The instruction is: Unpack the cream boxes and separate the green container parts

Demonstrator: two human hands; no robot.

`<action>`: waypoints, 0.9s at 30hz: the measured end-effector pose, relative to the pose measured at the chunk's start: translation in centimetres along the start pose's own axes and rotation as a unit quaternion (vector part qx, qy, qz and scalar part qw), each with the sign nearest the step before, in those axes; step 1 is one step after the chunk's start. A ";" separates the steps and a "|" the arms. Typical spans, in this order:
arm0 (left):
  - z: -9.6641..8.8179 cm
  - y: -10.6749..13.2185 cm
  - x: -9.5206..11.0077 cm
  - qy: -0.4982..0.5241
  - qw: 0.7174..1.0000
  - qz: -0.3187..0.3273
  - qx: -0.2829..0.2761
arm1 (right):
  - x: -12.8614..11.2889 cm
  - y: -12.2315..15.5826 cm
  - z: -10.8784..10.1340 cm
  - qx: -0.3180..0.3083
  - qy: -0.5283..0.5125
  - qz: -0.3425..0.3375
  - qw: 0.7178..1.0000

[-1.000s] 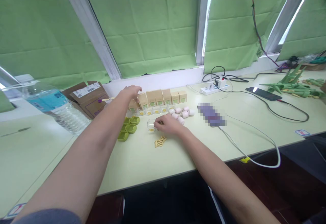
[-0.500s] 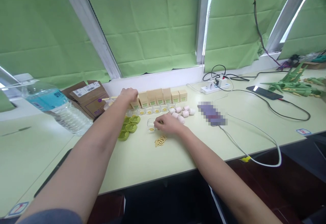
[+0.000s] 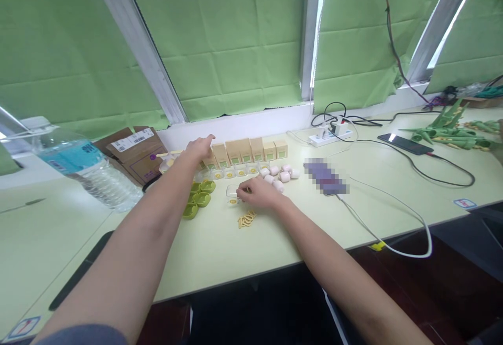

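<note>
My left hand [image 3: 199, 147] reaches far over the table, fingers stretched out, at the left end of a row of small tan boxes [image 3: 245, 149]. It holds nothing that I can see. My right hand [image 3: 259, 193] rests on the table with its fingers pinched on a small clear cup [image 3: 232, 193] with a yellow mark. A little heap of yellow pieces [image 3: 246, 220] lies just in front of that hand. Green caps [image 3: 199, 198] sit to its left, pink-white rolls [image 3: 280, 174] behind it, and more clear cups [image 3: 236, 172] line up before the boxes.
A large water bottle [image 3: 84, 166] lies at the left beside a brown carton [image 3: 135, 148]. A blurred purple object [image 3: 325, 176] with a white cable [image 3: 396, 219], a power strip [image 3: 330, 134], a phone [image 3: 405, 144] and green plastic parts [image 3: 451, 130] lie to the right.
My left hand dipped down onto the left end of the box row with fingers curled, and now its fingers stretch out again. My right hand has stayed on the clear cup.
</note>
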State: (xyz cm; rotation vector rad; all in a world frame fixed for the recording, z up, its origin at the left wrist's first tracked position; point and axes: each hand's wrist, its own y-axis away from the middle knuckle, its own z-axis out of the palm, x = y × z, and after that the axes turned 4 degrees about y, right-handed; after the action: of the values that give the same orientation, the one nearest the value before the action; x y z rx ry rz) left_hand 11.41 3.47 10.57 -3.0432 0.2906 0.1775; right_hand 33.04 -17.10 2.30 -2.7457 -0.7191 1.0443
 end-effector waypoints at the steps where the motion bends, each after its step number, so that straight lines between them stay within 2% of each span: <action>1: 0.0 -0.2 0.0 -0.002 1.000 0.000 -0.001 | 0.0 0.0 0.0 0.000 0.001 -0.002 1.000; 4: -0.2 -0.7 -0.2 -0.014 1.000 0.010 -0.005 | 0.1 -0.1 0.1 0.002 0.002 -0.004 1.000; 8: -0.7 -0.6 -1.6 -0.056 0.998 0.031 -0.006 | 0.2 -0.1 0.2 0.003 0.009 -0.009 1.000; 14: -0.4 0.8 -3.7 -0.108 0.994 -0.016 -0.031 | 0.0 0.0 0.2 0.005 0.013 -0.004 1.000; 16: 0.0 1.1 -4.1 -0.116 0.993 -0.004 -0.018 | -0.1 0.0 0.2 0.000 0.010 -0.003 1.000; 18: 0.3 1.2 -4.4 -0.114 0.993 0.003 0.020 | -0.1 0.0 0.2 -0.003 0.008 -0.001 1.000; 21: 0.4 1.1 -4.6 -0.093 0.993 -0.020 0.068 | -0.1 0.0 0.3 -0.005 0.006 0.005 1.000; 27: 0.3 0.6 -4.8 -0.082 0.994 -0.062 0.043 | -0.1 0.0 0.3 -0.012 -0.004 0.001 1.000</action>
State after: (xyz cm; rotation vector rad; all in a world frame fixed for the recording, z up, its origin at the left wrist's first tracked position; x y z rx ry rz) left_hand 6.61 3.79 10.86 -2.9255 0.0961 0.3939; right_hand 32.78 -17.20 2.17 -2.7644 -0.7350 1.0552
